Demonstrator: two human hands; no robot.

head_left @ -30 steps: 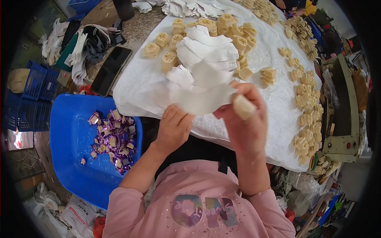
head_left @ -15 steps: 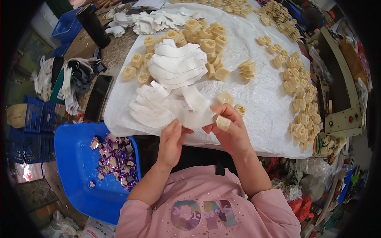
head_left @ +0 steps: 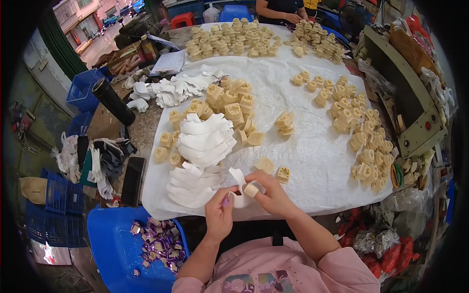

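Head view: both hands meet at the near edge of the white sheet-covered table (head_left: 312, 161). Left hand (head_left: 220, 215) has fingers curled and pinched on the near end of a white curved flat strip (head_left: 239, 188), with a small purple bit (head_left: 225, 200) between thumb and fingers. Right hand (head_left: 268, 193) has fingers closed on the same strip from the right side, with a small cream round piece (head_left: 251, 190) pressed at the fingertips. The strip stands up between the two hands, its free end curving toward the far side. Just left of the hands, two stacks of similar white curved strips: near stack (head_left: 190, 183), touching the sheet edge area, and a taller far stack (head_left: 205, 139). Just beyond the right hand lie two cream moulded foam blocks (head_left: 273, 170). More of the same blocks are clustered behind the far stack (head_left: 229, 105), in a band along the right side (head_left: 361, 136), and in rows at the far edge (head_left: 229, 41). A loose heap of white strips (head_left: 171, 88) sits far left on the table. Left of the sheet: black phone-like slab (head_left: 132, 180), black cylinder (head_left: 113, 101) lying tilted. Near left, below the table, blue plastic tub (head_left: 112, 254) holds purple and silver foil scraps (head_left: 159, 241). Another person's hands (head_left: 293, 17) at the far edge. Grey-green machine (head_left: 415, 112) on the right.
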